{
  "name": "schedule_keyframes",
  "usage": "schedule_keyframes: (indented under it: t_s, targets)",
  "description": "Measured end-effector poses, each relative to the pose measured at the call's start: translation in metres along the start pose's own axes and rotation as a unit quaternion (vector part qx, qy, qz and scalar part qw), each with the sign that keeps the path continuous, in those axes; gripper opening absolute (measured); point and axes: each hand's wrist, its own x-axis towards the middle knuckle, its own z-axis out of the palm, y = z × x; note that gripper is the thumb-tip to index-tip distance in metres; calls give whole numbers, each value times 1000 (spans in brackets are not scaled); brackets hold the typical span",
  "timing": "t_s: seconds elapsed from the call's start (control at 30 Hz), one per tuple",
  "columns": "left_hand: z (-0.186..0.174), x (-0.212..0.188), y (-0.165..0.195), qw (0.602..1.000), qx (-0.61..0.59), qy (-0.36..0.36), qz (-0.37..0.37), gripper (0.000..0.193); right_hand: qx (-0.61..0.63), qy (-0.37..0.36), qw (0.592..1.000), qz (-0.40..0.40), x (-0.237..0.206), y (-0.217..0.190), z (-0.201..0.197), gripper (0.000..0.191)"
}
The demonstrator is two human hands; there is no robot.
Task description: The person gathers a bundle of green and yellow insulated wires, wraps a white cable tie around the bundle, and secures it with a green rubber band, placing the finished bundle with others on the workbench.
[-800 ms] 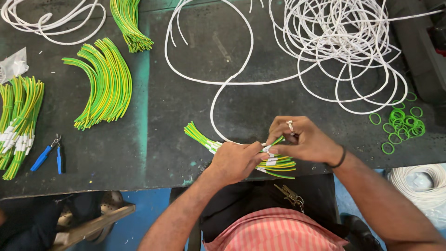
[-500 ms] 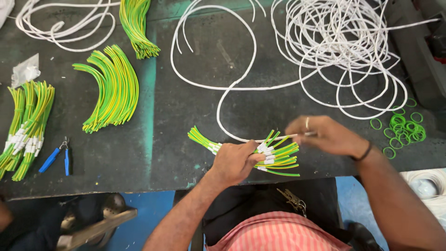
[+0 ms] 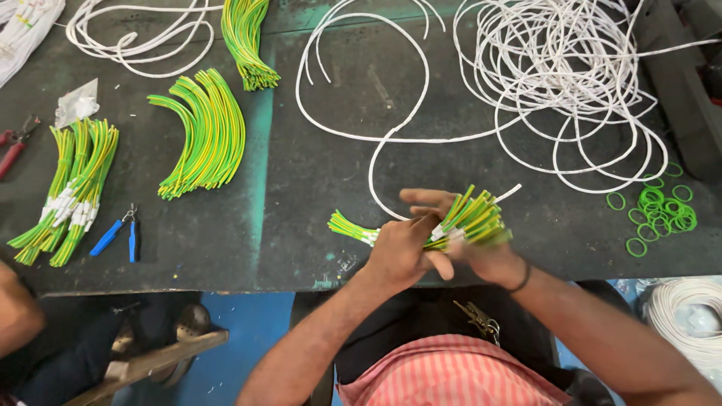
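Both my hands grip one bundle of short green-and-yellow wires (image 3: 474, 218) at the near edge of the dark table (image 3: 316, 173). My left hand (image 3: 402, 252) closes around its middle, where white sleeves show. My right hand (image 3: 470, 248) cups the bundle from below on the right, its fingers reaching under the fanned wire ends. The bundle's other end (image 3: 347, 225) sticks out to the left. The end of a long white cable (image 3: 391, 139) lies just behind the bundle.
A curved pile of green-yellow wires (image 3: 203, 131) lies at left centre, another bunch (image 3: 247, 37) at the top. Finished bundles (image 3: 71, 188) and blue-handled pliers (image 3: 116, 234) lie far left. A white cable tangle (image 3: 571, 68) fills the upper right; green rings (image 3: 662, 207) lie at right.
My right hand has come back from reaching right and now holds the bundle from below. The wire ends fan upward to the right instead of lying spread flat.
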Motion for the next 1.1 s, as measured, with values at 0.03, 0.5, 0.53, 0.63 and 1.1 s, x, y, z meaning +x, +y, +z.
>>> schedule_keyframes:
  t_s: [0.03,0.5,0.53,0.63,1.1]
  targets:
    - [-3,-1,9,1000,-15,-6,-7,84,27,35,999,-7,0,2,7,51]
    - [-21,-10,12,985,-147,56,-67,42,230,76,970,26,72,-93,40,29]
    - [-16,-13,8,976,-179,60,-105,38,223,64,973,14,75,-97,44,30]
    - [-6,-20,-1,936,-305,8,-176,45,-13,-7,999,31,76,-110,45,40]
    - [-37,22,56,977,-176,116,19,78,-119,-107,975,153,84,-120,38,29]
